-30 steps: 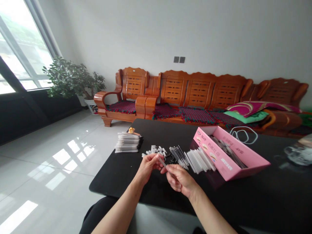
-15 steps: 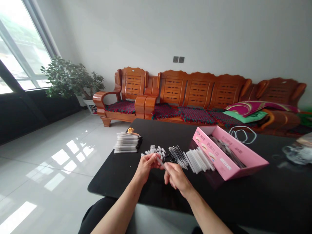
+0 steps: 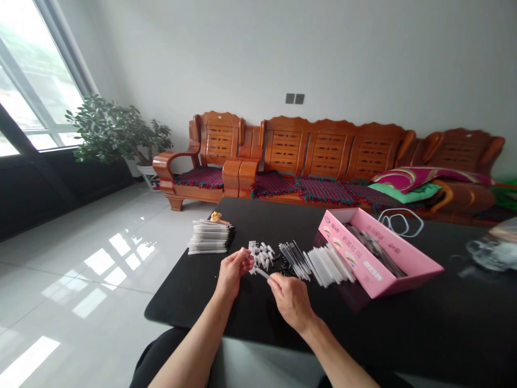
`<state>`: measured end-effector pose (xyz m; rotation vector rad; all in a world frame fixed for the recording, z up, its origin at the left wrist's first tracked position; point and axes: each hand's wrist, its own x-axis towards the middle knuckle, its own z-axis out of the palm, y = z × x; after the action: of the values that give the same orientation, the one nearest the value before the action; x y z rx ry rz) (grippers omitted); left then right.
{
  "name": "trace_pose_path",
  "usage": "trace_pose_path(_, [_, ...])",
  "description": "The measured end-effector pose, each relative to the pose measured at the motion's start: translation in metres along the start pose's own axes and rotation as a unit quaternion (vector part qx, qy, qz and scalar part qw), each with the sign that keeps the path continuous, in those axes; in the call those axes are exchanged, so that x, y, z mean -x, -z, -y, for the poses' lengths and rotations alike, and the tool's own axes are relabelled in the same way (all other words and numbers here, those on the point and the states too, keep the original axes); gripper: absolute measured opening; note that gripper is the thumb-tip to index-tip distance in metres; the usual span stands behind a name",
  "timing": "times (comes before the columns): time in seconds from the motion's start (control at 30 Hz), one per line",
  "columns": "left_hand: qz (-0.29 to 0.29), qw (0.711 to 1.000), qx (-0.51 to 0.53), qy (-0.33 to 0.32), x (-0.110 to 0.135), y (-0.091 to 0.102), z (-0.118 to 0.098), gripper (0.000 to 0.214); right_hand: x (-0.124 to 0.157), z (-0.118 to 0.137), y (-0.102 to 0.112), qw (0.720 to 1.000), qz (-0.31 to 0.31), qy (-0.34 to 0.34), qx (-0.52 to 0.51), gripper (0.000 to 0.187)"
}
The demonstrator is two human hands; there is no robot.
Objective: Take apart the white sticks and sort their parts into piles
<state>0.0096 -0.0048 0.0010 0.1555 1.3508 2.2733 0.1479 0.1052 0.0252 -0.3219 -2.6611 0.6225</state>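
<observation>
My right hand (image 3: 291, 300) grips a whitish pen barrel (image 3: 263, 274) whose end sticks out to the left past the thumb. Apart from it, my left hand (image 3: 233, 272) is raised over the table with its fingers curled to the thumb; what they pinch, if anything, is too small to make out. Just beyond the hands lies a loose heap of small white pen caps (image 3: 264, 254). Dark pen refills (image 3: 294, 258) lie beside them, with small black pieces (image 3: 285, 265) between. A row of white pen barrels (image 3: 329, 265) is further right.
A stack of pens (image 3: 208, 237) lies at the left of the black table (image 3: 194, 291), near a small yellow figure (image 3: 216, 216). The pink box (image 3: 388, 264) at right holds dark sticks. White loops (image 3: 399, 222) and a clear plastic bag (image 3: 493, 250) lie beyond it.
My left hand has moved left, away from the pen barrel that both hands were touching. The right hand keeps the barrel and has shifted slightly, down and left.
</observation>
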Motion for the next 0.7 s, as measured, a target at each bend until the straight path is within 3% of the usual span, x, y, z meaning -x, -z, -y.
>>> trace_pose_path(0.17, [0.018, 0.998, -0.056, -0.028, -0.006, 0.011, -0.004, 0.041, -0.008, -0.023, 0.001, 0.998, -0.019, -0.054, 0.027, 0.029])
trace_pose_path(0.27, [0.024, 0.996, -0.086, -0.020, -0.006, 0.012, 0.001, 0.045, -0.018, -0.061, 0.012, 0.986, -0.066, -0.135, 0.075, 0.030])
trace_pose_path(0.43, [0.029, 0.992, -0.121, -0.031, -0.003, 0.011, 0.004, 0.037, -0.024, -0.134, 0.040, 0.939, -0.150, -0.226, 0.211, 0.028])
trace_pose_path(0.57, [0.034, 0.988, -0.153, -0.018, -0.001, 0.008, 0.004, 0.035, -0.022, -0.170, 0.047, 0.926, -0.150, -0.224, 0.264, 0.031])
trace_pose_path(0.7, [0.019, 0.982, -0.184, -0.026, -0.003, 0.010, 0.007, 0.033, -0.019, -0.187, 0.041, 0.920, -0.150, -0.185, 0.311, 0.031])
